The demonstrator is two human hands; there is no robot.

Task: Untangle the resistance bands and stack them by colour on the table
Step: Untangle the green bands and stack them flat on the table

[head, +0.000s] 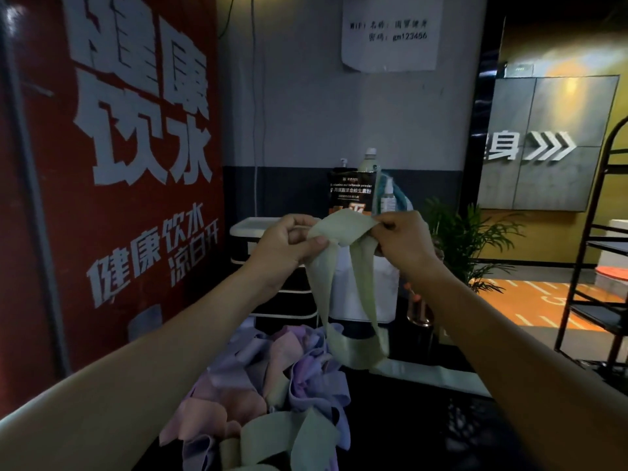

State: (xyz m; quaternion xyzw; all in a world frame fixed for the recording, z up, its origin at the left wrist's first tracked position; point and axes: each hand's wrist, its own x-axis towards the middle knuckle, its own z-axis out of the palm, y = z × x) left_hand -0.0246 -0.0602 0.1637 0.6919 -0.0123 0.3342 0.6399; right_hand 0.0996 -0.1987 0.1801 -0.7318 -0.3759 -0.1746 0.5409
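Behind my raised hands stand a black powder pouch, a capped bottle and a small spray bottle, all on a white appliance partly blocked by my wrists. A potted palm sits to the right, with a dark metal rack beyond it, cut off by the frame edge. My left hand pinches one end of a pale green band between thumb and curled fingers; my right hand grips the other end, fingers closed around it. The band's two strands hang down to a loop just above the tangled pile of purple, pink and green bands lying on the dark table. A flat pale strip, possibly another green band, lies on the table to the right; the dim light makes this uncertain. The pile's lower edge runs out of view. A red wall panel with white lettering fills the left, a grey wall with a paper notice the centre.
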